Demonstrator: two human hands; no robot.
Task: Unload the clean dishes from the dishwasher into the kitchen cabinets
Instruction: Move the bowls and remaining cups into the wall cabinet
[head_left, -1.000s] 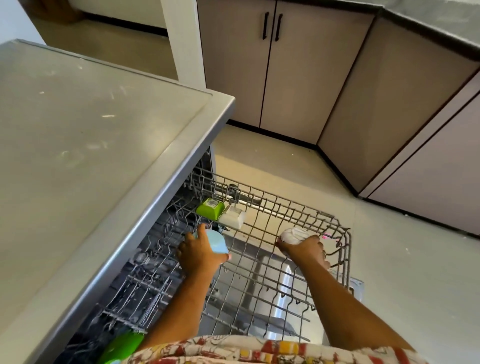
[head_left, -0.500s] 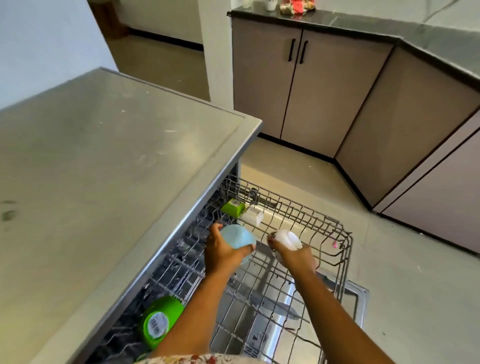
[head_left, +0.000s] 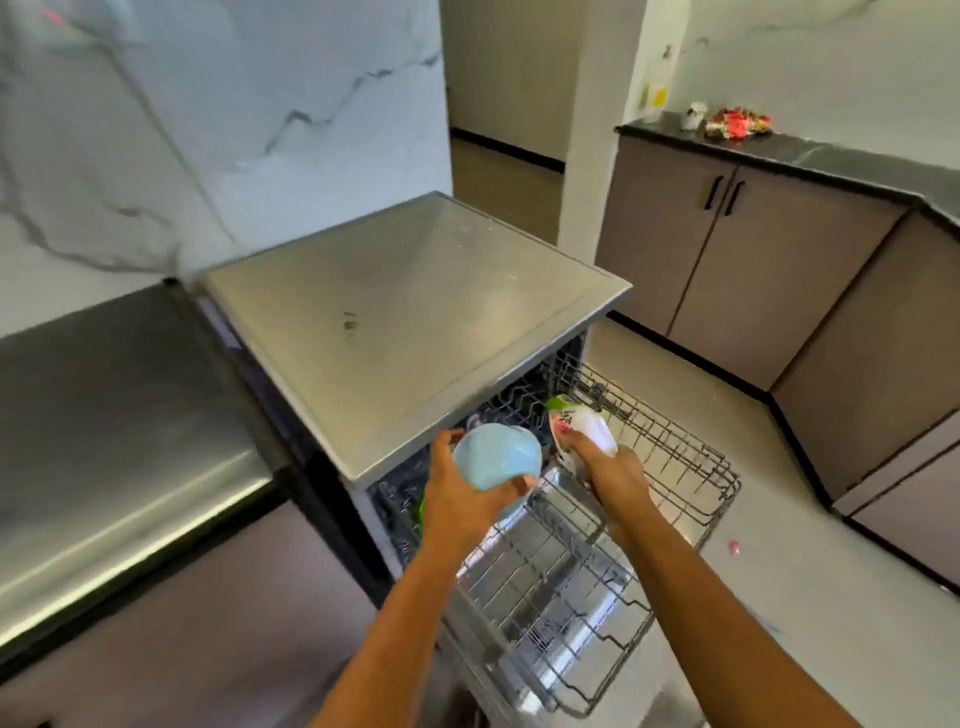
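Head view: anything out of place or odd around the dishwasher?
A small pink item lies loose on the floor right of the pulled-out rack; too small to identify. The dishwasher top has a dark smudge. Nothing looks spilled or broken.

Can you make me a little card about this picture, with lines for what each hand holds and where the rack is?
left hand: grips a light blue bowl, held above the rack
right hand: grips a white dish, also above the rack
rack: wire, pulled out of the dishwasher
dishwasher: door open under the rack, flat grey top
cabinets: doors closed
floor: small pink thing lying beside the rack
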